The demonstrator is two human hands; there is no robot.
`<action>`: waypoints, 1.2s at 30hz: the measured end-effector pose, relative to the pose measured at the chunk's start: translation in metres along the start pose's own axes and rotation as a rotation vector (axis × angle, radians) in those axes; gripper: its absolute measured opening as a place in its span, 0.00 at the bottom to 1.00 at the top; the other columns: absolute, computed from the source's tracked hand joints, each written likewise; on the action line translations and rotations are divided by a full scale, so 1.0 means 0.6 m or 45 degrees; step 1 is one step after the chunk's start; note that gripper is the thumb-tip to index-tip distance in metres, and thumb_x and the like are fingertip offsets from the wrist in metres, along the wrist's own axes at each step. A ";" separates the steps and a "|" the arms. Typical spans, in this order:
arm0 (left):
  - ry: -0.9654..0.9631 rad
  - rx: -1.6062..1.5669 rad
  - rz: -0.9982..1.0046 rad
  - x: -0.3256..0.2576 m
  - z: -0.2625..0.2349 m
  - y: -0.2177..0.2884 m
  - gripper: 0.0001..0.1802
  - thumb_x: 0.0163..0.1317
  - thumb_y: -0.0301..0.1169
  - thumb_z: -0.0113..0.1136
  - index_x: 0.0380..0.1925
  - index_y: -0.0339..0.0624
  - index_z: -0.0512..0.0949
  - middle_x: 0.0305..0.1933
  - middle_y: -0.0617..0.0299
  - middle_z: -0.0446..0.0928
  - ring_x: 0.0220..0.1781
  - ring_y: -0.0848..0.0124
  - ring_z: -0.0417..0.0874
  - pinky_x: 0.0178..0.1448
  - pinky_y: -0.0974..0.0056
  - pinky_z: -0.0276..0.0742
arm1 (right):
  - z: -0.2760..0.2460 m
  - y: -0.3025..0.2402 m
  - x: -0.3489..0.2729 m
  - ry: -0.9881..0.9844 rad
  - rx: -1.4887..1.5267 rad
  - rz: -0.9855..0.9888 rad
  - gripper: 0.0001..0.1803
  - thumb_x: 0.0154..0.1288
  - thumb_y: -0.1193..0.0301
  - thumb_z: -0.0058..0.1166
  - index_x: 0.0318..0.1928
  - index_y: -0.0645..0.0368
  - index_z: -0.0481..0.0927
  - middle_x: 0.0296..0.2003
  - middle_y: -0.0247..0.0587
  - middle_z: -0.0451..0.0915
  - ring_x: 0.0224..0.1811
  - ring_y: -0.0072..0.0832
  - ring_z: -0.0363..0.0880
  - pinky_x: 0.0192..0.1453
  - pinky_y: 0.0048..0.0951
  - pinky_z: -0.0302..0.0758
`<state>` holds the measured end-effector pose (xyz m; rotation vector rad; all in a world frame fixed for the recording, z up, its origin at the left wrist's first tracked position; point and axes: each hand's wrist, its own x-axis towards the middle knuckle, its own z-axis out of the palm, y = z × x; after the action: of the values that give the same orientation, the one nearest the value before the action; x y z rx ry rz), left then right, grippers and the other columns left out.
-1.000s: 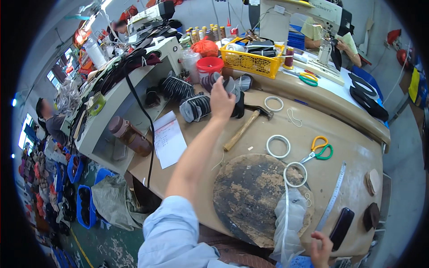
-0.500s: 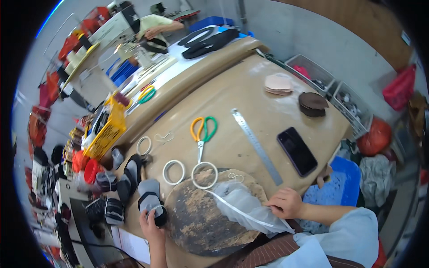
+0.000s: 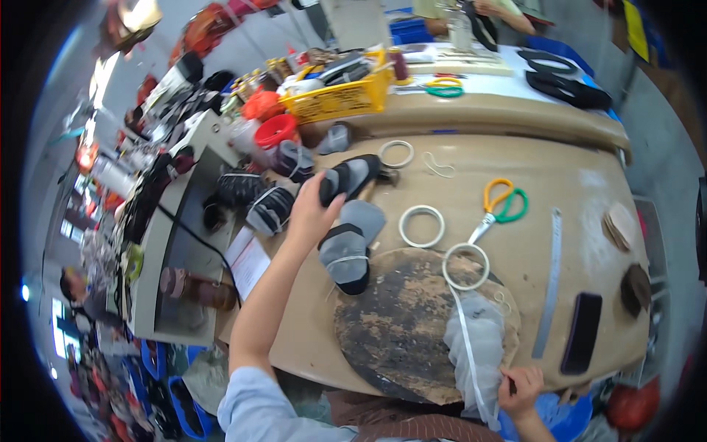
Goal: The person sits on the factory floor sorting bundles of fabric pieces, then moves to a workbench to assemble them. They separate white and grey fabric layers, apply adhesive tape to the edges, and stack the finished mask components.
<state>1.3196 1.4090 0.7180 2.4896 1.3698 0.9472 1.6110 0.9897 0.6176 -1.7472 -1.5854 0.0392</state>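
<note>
My left hand (image 3: pixel 311 212) has its thumb and fingers around the near end of a bundle of grey and black shoe pieces (image 3: pixel 359 171). A second bundle, tied with a pale band (image 3: pixel 345 254), lies just nearer me. My right hand (image 3: pixel 521 388) is curled beside the edge of a thin white translucent sheet (image 3: pixel 475 339); whether its fingertips pinch that edge is unclear. The sheet lies partly over a worn round board (image 3: pixel 398 317), with a narrow white strip (image 3: pixel 465 335) running along it. A white tape roll (image 3: pixel 466 285) sits at the strip's far end.
Beyond the board are another tape roll (image 3: pixel 403 227) and scissors (image 3: pixel 492 215) with orange and green handles. Toward the right lie a steel ruler (image 3: pixel 549 287) and a phone (image 3: pixel 582 333). A yellow basket (image 3: pixel 339 104) stands at the back; further bundles (image 3: pixel 271 206) lie left.
My view has swung left. My left hand has left the nearer tied bundle and reached to the farther one. The right hand stays by the white sheet's edge.
</note>
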 end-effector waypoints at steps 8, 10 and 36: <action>0.386 0.193 -0.735 0.251 0.243 -0.145 0.47 0.48 0.42 0.72 0.60 0.27 0.57 0.58 0.32 0.65 0.63 0.43 0.66 0.65 0.51 0.67 | -0.004 -0.001 0.014 0.024 0.022 -0.087 0.10 0.50 0.78 0.55 0.34 0.56 0.85 0.25 0.44 0.80 0.24 0.38 0.77 0.31 0.36 0.72; 0.341 0.305 -0.962 0.288 0.259 -0.108 0.45 0.47 0.43 0.73 0.57 0.29 0.60 0.57 0.34 0.65 0.63 0.45 0.66 0.64 0.51 0.67 | -0.004 0.007 0.008 0.068 -0.015 -0.107 0.11 0.48 0.79 0.55 0.33 0.56 0.85 0.23 0.43 0.78 0.22 0.37 0.76 0.28 0.36 0.71; -0.367 -1.975 -0.785 -0.271 -0.060 0.209 0.20 0.70 0.32 0.49 0.60 0.37 0.65 0.56 0.58 0.75 0.57 0.66 0.77 0.62 0.58 0.72 | -0.001 0.002 -0.008 0.201 0.065 0.012 0.07 0.52 0.74 0.56 0.34 0.56 0.81 0.26 0.41 0.79 0.28 0.39 0.78 0.35 0.39 0.72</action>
<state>1.3251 1.2004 0.7234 0.9022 0.6582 0.8621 1.6114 0.9853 0.6150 -1.6762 -1.4500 -0.0519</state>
